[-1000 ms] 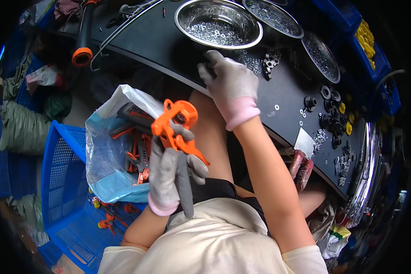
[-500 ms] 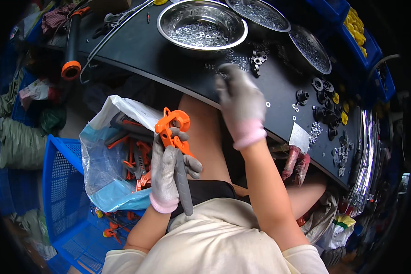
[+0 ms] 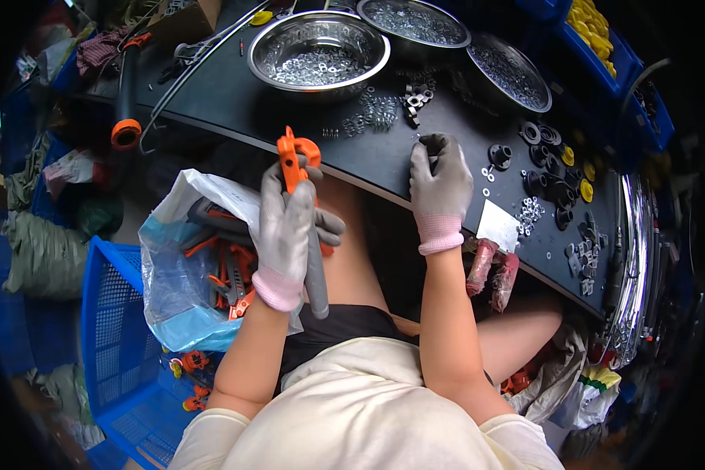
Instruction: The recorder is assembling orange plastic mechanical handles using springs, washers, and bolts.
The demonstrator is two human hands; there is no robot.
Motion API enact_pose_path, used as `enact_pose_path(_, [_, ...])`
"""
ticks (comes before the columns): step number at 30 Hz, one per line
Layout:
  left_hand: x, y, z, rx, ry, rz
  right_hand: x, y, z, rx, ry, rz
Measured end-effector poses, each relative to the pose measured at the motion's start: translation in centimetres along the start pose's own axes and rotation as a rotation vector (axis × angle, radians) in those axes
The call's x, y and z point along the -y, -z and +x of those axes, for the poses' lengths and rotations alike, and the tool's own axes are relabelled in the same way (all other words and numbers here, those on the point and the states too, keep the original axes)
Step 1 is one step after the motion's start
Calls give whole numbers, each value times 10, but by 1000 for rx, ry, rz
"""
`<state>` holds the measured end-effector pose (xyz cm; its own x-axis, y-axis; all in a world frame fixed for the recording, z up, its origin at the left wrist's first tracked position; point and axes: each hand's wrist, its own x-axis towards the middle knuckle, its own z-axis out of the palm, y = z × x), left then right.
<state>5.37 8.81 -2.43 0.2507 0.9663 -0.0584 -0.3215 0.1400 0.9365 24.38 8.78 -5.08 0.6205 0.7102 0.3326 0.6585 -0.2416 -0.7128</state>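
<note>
Ref.: washer bowl (image 3: 309,31) on desk (image 3: 219,102). Orange tool (image 3: 291,164), qty 1: nearer me than bowl, my L grip (image 3: 283,227) wrapped round it. R grip (image 3: 441,184): nearside R of bowl, fingers curled; can't tell if pinching a pt. Status, est.: tool in hand; springs (image 3: 376,113), just nearside R of bowl, loose, uncountable; amt. left unclear. Steel bowls (image 3: 439,46): 3 incl. ref. Tool bag (image 3: 164,258): 1, nearside L of bowl; contents uncountable.

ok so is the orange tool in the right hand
No, the orange tool with the grey handle is in the grip of the left hand.
</note>
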Motion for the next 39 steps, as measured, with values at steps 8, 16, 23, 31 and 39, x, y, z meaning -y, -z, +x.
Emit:
enact_pose_path(8, [-1, 10, -90, 654, -143, 1329, -10, 5, -8, -15, 4, 291])
enact_pose_path(16, [-5, -10, 40, 106, -537, 1131, -14, 6, -6, -36, 66, 222])
enact_pose_path(23, [9, -7, 96, 0, -333, 1494, -21, 9, -10, -22, -8, 364])
enact_pose_path(31, [32, -68, 89, 266, -217, 989, -11, 12, -7, -139, -9, 364])
enact_pose_path(39, [41, -69, 97, 180, -514, 1113, -21, 13, -7, -121, -12, 434])
